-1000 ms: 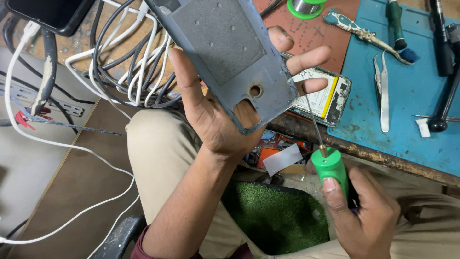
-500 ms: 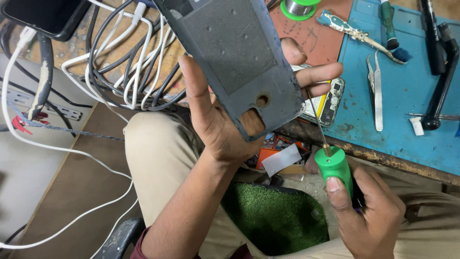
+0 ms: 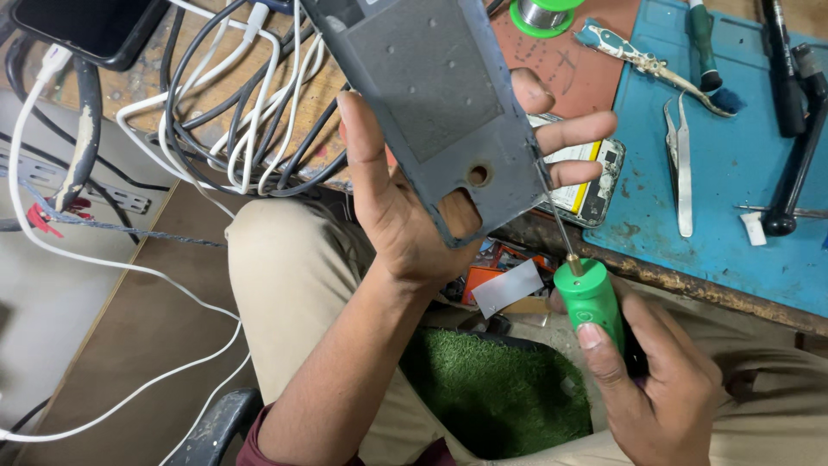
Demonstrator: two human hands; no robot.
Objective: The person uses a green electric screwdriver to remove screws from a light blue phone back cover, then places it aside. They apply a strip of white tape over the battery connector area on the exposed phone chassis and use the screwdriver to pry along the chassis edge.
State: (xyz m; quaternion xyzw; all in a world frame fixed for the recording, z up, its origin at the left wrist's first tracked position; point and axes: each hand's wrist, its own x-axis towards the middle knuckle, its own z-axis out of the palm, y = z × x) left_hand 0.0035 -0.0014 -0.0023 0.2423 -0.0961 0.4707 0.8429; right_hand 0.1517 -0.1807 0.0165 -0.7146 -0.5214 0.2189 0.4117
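My left hand (image 3: 405,216) grips a grey phone back cover (image 3: 431,95) from below, thumb on its left edge and fingers behind its right side. The cover has a round hole and a rounded cut-out near its lower end. My right hand (image 3: 655,380) holds a green-handled screwdriver (image 3: 591,302) upright over my lap. Its thin metal shaft points up and its tip touches the cover's lower right edge. An opened phone (image 3: 586,181) with its insides showing lies on the bench just behind my left fingers.
A blue work mat (image 3: 733,173) carries tweezers (image 3: 681,164), a green brush, dark tools. A solder reel (image 3: 539,13) sits on a red pad. Tangled white and black cables (image 3: 233,112) and a dark phone (image 3: 86,26) lie left. Green turf patch (image 3: 500,388) below.
My left hand has tilted the grey cover and brought it closer. The screwdriver has come up so that its tip reaches the cover's right edge.
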